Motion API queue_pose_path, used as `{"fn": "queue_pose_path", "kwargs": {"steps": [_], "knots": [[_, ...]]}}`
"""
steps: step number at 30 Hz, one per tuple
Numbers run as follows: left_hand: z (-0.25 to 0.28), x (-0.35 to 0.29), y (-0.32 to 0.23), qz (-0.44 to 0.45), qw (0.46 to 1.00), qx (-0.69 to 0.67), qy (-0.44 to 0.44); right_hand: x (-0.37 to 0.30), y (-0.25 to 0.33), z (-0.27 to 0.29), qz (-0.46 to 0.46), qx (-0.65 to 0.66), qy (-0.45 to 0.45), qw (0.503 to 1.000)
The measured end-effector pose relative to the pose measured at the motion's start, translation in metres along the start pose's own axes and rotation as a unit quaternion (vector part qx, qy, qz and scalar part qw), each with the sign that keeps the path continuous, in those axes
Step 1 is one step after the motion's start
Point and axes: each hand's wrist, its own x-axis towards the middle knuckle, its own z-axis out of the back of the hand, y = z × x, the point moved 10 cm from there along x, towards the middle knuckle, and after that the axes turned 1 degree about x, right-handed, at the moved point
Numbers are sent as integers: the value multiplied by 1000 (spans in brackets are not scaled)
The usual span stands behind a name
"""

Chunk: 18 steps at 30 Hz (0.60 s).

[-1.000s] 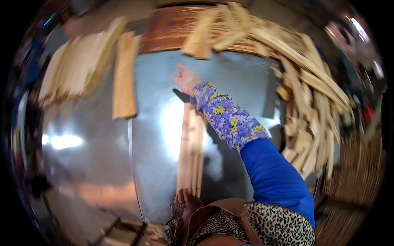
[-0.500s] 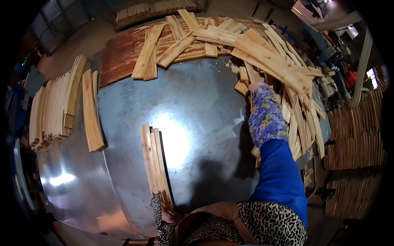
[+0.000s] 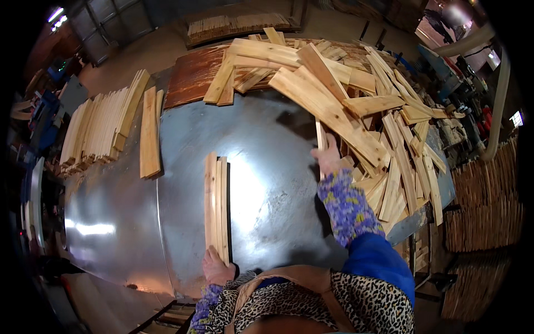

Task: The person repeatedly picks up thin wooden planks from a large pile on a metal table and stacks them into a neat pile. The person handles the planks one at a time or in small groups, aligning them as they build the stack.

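My left hand is closed around the near end of a small bundle of wooden strips, which lies lengthwise on the metal tabletop. At the left edge of the heap, my right hand is closed on a narrow wooden board, seen nearly edge-on. Loose boards lie crisscrossed just beyond and to the right of that hand. A flowered sleeve cover hides my right wrist.
A neat row of boards stands at the far left, with a separate pair of boards beside it. A worn reddish-brown panel lies along the far edge. Tall stacks of wood stand to the right, off the table.
My right hand has drawn back from the heap toward me and left, bringing a narrow board. Several boards on the heap have shifted. More of my left hand shows; the view has tilted.
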Motion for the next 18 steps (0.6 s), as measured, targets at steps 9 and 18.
{"fn": "queue_pose_path", "kwargs": {"steps": [9,18], "knots": [[72,-12,16,93,981,-165,-32,-259,6,-138,-195,382,351,832],[75,-15,37,106,948,-299,15,-377,26,-147,-69,-12,437,897]]}}
